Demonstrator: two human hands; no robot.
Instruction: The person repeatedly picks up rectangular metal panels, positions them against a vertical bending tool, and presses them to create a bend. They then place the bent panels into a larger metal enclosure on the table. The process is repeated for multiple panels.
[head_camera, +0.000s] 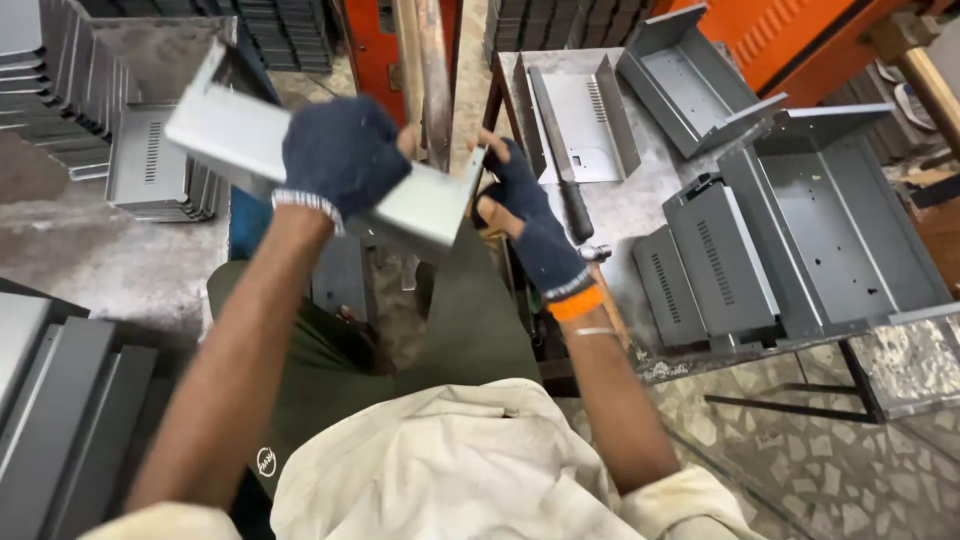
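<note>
A grey folded sheet-metal casing (232, 132) is held up in front of me, tilted, between both hands. My left hand (340, 155), in a dark blue knit glove, grips its upper middle from above. At the casing's right end my right hand (520, 200), in a dark fingerless glove with an orange wristband, holds the edge. The casing's underside is hidden from view.
A metal worktable (640, 200) on the right carries several grey vented casings (790, 230) and a long dark tool (565, 170). Stacks of grey panels (160, 170) lie on the left bench, more at the lower left (60, 420). An orange machine frame (380, 40) stands ahead.
</note>
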